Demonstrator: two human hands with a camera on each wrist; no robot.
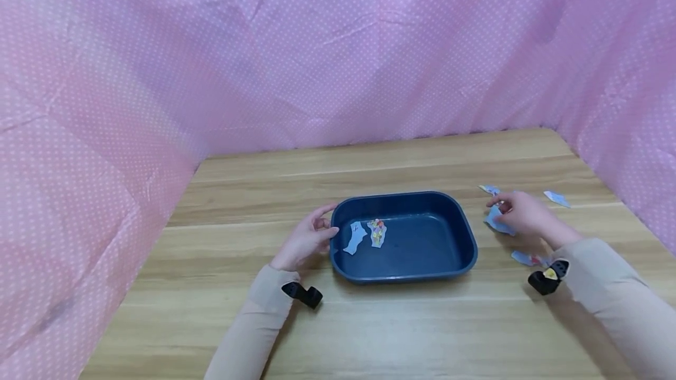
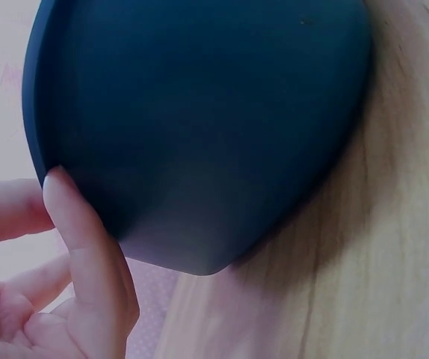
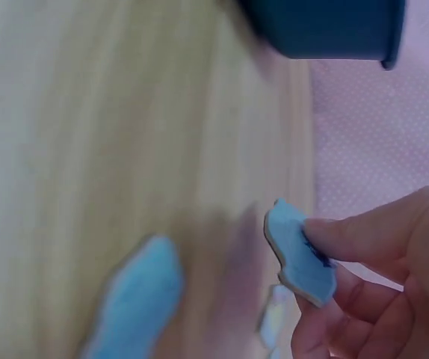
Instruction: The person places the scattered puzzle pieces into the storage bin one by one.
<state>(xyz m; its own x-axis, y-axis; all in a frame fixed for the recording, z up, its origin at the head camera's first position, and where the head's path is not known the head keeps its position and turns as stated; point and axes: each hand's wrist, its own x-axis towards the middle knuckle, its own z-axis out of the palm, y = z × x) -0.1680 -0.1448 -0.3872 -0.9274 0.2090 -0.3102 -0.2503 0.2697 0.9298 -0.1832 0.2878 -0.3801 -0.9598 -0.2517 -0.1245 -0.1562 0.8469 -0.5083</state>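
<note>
My left hand (image 1: 306,239) grips the left rim of a dark blue rectangular tray (image 1: 404,279), thumb on the near side of the wall and fingers beyond it. In the left wrist view, the thumb (image 2: 80,232) presses against the tray wall (image 2: 199,134). To the tray's right, my right hand (image 1: 525,216) pinches a light blue, irregular flat puzzle piece (image 3: 297,254) between thumb and fingers, lifted off the table in the right wrist view. Inside the tray's left part lie a pale blue piece (image 1: 355,238) and a multicoloured piece (image 1: 377,233).
Around the right hand, loose pieces lie on the wooden table (image 1: 253,192): one behind it (image 1: 490,190), a blue one (image 1: 557,198) farther right, and one with red (image 1: 528,259) near the wrist. Pink dotted cloth (image 1: 343,63) hangs behind and at both sides.
</note>
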